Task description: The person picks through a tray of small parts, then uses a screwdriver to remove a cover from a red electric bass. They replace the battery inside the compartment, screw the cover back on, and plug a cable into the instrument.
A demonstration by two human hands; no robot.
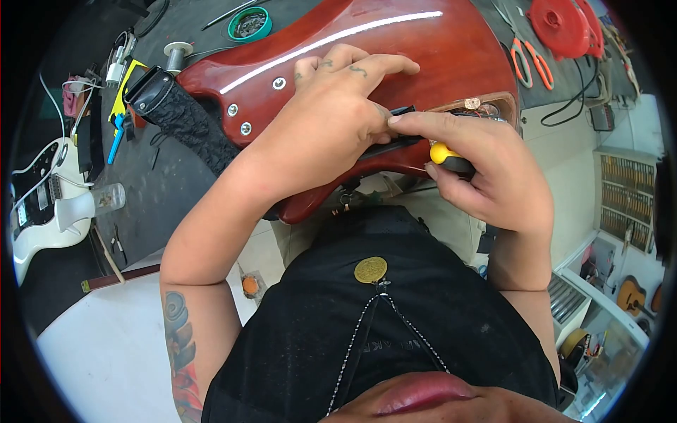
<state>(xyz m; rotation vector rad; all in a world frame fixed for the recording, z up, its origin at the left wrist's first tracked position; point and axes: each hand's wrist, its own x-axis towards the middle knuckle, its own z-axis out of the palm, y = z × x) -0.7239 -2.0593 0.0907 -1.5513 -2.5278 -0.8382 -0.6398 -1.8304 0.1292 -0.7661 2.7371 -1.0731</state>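
While the person bent over a glossy red-brown guitar body (395, 35), both bare hands worked close together at the edge nearest the black apron (381, 317). That body lay broad face up, between the person and the dark gray workbench (173, 201). Across its top, the left hand (331, 116) rested palm down, the index finger stretched out over the wood and the thumb lowered toward a black strip (384, 150) along the near side. Whether the thumb pinched anything could not be told.

Curled, the right hand (497, 166) held a yellow-and-black handle (446, 155) between thumb and fingers; the rest of the tool was hidden. Its index fingertip met the left thumb. Just beyond that hand, wiring showed in a cavity with a pale wood edge (505, 107).

Three round metal fasteners (279, 83) sat in the wood left of the left hand, near a crinkled black sleeve (194, 125) with a rectangular end. Beyond the body stood a green dish (262, 29) of small dark pieces and a wire spool (176, 58). At the far right lay orange-handled scissors (523, 65), near a red reel (560, 27). A white electric guitar (46, 229) lay well apart, at the far left.
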